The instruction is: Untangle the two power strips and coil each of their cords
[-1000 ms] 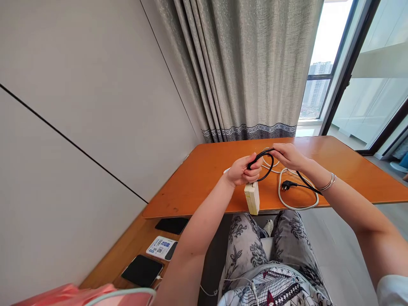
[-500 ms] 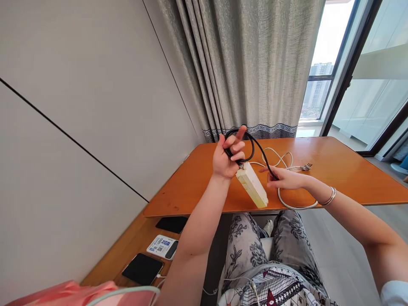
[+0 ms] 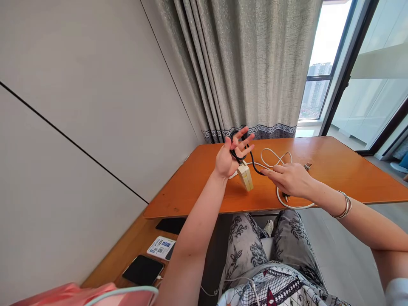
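Note:
Above the wooden table, my left hand (image 3: 227, 160) carries a small coil of black cable (image 3: 251, 158) looped about its fingers, some of which are spread. A cream power adapter (image 3: 245, 176) hangs just below that hand, tilted, at the cable's near end. To the right, my right hand (image 3: 291, 180) pinches the black cable between thumb and fingers, and a stretch runs between both hands. Below the right palm a dark plug with metal prongs (image 3: 286, 197) shows partly. A white cord (image 3: 267, 149) lies in loose loops on the table behind the right hand.
The orange-brown table (image 3: 188, 182) meets a grey wall on the left and a curtain (image 3: 264, 63) behind. Its front edge is above my knees. A lower shelf at left bears a black tablet-like device (image 3: 143, 270) and a white printed card (image 3: 160, 246). A metal-pronged plug (image 3: 307, 166) lies at right.
The black coil around my left fingers has become smaller and tighter, and the fingers have spread. The adapter has swung round, its end now facing me. My right hand has turned palm down.

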`<state>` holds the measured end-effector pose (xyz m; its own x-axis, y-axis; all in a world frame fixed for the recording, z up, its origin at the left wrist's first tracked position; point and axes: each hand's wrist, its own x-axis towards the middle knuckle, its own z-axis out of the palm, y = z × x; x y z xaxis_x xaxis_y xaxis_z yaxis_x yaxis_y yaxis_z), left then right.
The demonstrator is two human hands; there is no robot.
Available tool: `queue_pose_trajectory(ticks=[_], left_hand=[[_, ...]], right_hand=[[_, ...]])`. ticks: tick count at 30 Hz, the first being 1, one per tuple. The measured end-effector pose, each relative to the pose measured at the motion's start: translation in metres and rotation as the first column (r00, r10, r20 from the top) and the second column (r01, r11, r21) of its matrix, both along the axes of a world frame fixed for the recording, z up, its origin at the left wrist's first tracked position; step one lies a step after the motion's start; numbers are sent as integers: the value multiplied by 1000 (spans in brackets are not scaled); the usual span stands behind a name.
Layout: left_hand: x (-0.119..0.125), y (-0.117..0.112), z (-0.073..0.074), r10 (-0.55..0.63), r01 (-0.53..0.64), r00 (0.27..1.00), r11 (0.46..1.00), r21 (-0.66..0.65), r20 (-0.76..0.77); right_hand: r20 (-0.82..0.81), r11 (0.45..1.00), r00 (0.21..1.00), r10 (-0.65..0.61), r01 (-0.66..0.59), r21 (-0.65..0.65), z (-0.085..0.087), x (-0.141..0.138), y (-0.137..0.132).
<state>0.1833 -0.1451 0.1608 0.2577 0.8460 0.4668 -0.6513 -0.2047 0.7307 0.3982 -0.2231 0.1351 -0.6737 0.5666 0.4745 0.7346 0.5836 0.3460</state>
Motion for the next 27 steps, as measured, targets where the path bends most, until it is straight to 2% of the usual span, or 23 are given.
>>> queue_pose_trajectory(ticks=[3, 6, 10, 14, 16, 22, 25, 27], left_hand=[[7, -4, -4, -90, 89, 993, 996, -13, -72], [16, -9, -7, -130, 125, 981, 991, -46, -141], [27, -15, -13, -123, 90, 953, 987, -131, -278], [31, -21, -14, -239, 195, 910, 968, -158, -340], [31, -24, -12, -318, 267, 890, 945, -191, -327], [26, -25, -10, -555, 451, 795, 811, -373, -246], [23, -23, -13, -598, 483, 782, 759, -437, -176], [22, -23, -13, -602, 495, 791, 737, -460, -114]], right_hand=[[-51, 968, 985, 165, -152, 200, 17, -5, 0], [-111, 945, 964, 242, -207, 254, 32, -11, 6], [-190, 967, 951, 244, -224, 123, 45, -17, 21], [-348, 993, 931, 106, -114, -4, 52, -15, 33], [-413, 993, 908, 76, -105, -48, 54, -12, 40], [-473, 928, 872, 125, -271, -255, 51, -6, 53], [-516, 899, 854, 67, -277, -340, 45, -11, 53], [-587, 879, 809, 47, -313, -361, 42, -14, 54]])
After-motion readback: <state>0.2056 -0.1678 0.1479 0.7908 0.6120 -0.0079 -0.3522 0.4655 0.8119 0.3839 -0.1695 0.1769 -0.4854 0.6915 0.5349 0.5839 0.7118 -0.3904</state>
